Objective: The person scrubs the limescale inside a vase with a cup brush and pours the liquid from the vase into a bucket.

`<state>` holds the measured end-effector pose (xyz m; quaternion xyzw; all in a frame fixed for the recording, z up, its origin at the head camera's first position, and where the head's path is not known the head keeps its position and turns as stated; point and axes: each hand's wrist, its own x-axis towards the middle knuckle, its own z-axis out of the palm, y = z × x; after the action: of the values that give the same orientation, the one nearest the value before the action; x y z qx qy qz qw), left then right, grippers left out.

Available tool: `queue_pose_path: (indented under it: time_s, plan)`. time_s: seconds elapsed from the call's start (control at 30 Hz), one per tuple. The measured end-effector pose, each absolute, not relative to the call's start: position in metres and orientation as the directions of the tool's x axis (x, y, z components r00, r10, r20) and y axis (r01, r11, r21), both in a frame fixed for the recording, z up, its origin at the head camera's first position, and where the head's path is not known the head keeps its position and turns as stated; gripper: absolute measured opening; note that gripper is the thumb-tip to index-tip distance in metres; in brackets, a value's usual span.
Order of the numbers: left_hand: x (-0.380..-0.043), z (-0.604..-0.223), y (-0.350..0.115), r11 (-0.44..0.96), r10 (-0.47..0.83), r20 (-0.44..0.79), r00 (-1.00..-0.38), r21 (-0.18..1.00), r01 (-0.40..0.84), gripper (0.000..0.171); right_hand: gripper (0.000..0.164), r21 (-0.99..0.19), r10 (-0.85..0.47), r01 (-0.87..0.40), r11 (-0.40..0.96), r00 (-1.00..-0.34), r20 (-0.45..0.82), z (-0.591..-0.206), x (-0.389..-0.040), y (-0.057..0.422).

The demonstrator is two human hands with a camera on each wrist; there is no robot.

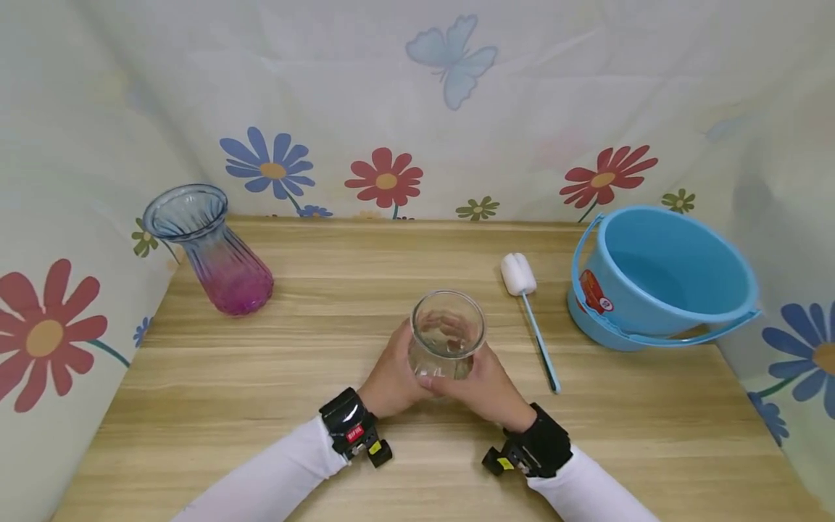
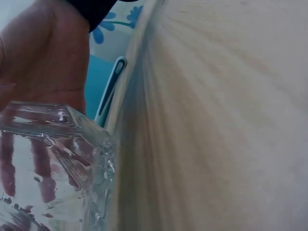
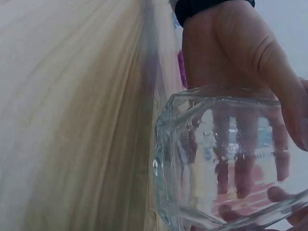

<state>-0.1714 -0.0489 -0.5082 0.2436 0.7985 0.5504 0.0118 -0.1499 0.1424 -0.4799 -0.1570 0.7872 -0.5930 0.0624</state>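
A clear glass vase (image 1: 446,330) with a round rim and a faceted base stands upright between my hands at the middle of the table. My left hand (image 1: 394,375) grips its left side, and my right hand (image 1: 491,384) grips its right side, thumb across the front. Fingers show through the glass. In the left wrist view, the vase (image 2: 53,159) has my right hand (image 2: 48,57) behind it. The right wrist view has the vase (image 3: 226,154) with my left hand (image 3: 231,48) around its far side. Its base is close to the tabletop; whether it touches I cannot tell.
A ribbed blue-and-pink glass vase (image 1: 228,268) stands at the back left. Right of my hands lies a bottle brush (image 1: 530,312) with a white sponge head. A light blue bucket (image 1: 626,304) with its handle lowered stands at the right. A flowered curtain (image 1: 339,87) surrounds the wooden table (image 1: 313,290).
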Motion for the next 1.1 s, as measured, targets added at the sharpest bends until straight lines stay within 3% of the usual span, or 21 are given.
queue_pose_path:
  time_s: [0.17, 0.43, 0.83, 1.1]
  plan:
    - [-0.172, -0.496, -0.045, 0.326, 0.415, 0.222, -0.882, 0.869, 0.372, 0.111, 0.081, -0.949, -0.297, -0.186, 0.253, -0.949, 0.107, -0.473, -0.154, 0.149]
    - [-0.177, -0.463, -0.034, 0.379, 0.382, 0.228, -0.896, 0.845, 0.377, 0.128, 0.078, -0.986, -0.266, -0.108, 0.130, -0.962, 0.070, -0.435, -0.166, 0.167]
    - [-0.186, -0.435, -0.007, 0.211, 0.283, 0.302, -0.910, 0.907, 0.366, 0.134, 0.047, -0.971, -0.135, -0.221, -0.094, -0.963, 0.232, -0.386, -0.182, 0.188]
    - [-0.193, -0.419, 0.015, 0.027, 0.256, 0.352, -0.900, 0.928, 0.370, 0.120, 0.048, -0.897, -0.060, -0.244, -0.368, -0.957, 0.285, -0.373, -0.187, 0.189]
